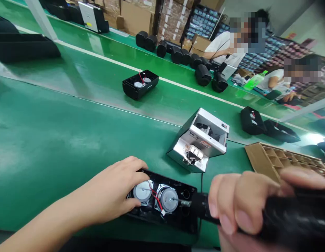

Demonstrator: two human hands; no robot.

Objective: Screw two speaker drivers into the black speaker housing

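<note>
A black speaker panel [182, 218] lies on the green table in front of me, with two round silver speaker drivers [169, 200] set in it. Red wires with a white connector [163, 212] trail across the drivers. My left hand [117, 190] grips the panel's left end, thumb and fingers on either side. In my right hand [237, 201], fingers wrapped round, is a black electric screwdriver [296, 217]. Its thin bit points left over the right-hand driver; whether it touches anything I cannot tell.
A silver screw feeder [212, 140] stands just beyond the panel. A divided cardboard box [259, 157] sits at right. On the conveyor belt rest a black speaker housing [141, 85] and others farther right. Two people [225, 49] work across the line, near several black speakers [175, 55].
</note>
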